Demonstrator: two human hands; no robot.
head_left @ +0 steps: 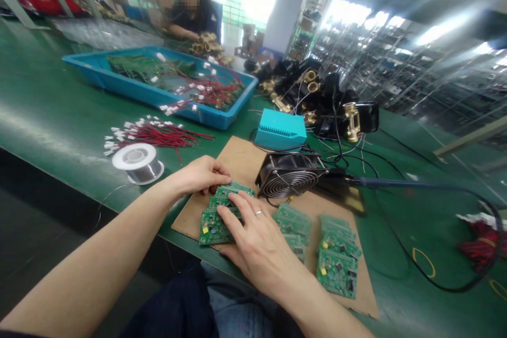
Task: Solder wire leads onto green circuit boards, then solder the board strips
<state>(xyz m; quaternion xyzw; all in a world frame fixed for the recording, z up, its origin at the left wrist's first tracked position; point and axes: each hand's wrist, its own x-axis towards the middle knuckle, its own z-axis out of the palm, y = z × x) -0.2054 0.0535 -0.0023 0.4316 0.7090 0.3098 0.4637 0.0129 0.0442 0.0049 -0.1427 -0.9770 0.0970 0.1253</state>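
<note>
Several green circuit boards (214, 228) lie overlapped in a row at the left of a brown board (241, 156). My left hand (208, 174) is at the far end of this row, its fingers curled together at the top board's edge; what they pinch is too small to make out. Across the same row lies my right hand (251, 227), fingers spread over the boards, a ring on one finger. Two more groups of circuit boards (338, 269) rest to the right on the brown board. Behind my hands stands a black fan (291, 177).
A solder spool (137, 161) and red wires (158, 134) lie left. Behind are a blue tray (158, 97), a turquoise box (281, 129) and brass-fitted parts (352, 121). A soldering iron (368, 182) with its looping cable is right. A person (194, 10) sits across the table.
</note>
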